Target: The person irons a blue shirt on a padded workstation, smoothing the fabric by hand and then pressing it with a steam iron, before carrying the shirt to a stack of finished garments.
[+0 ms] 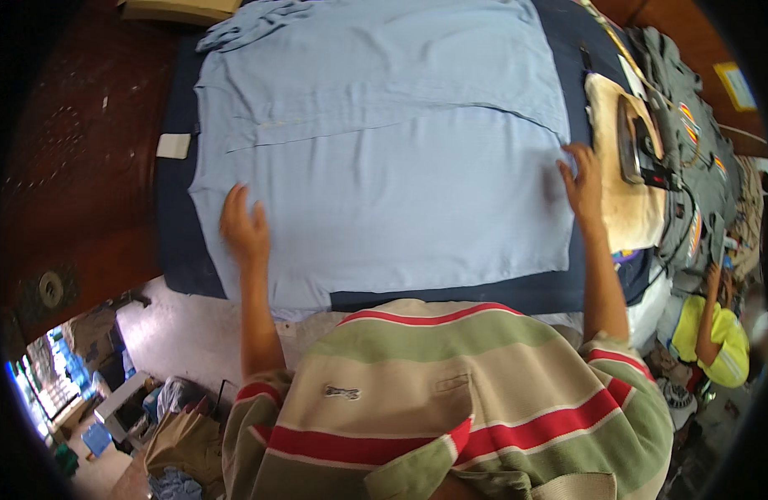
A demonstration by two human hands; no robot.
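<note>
A light blue shirt lies spread over a dark blue cloth on the table in front of me. One layer of it ends in a long edge running across the middle, and bunched fabric lies at its far left. My left hand is over the shirt's left part, fingers apart, holding nothing. At the shirt's right edge is my right hand, its thumb and fingers spread; whether the fingertips touch the fabric is hard to see. Just beyond that hand, an iron rests on a beige, scorched-looking pad.
A small white card lies at the cloth's left edge. Dark grey garments with bright emblems are piled at the right, beside the iron's cord. A person in a yellow top is at the far right. Brown wooden furniture borders the left.
</note>
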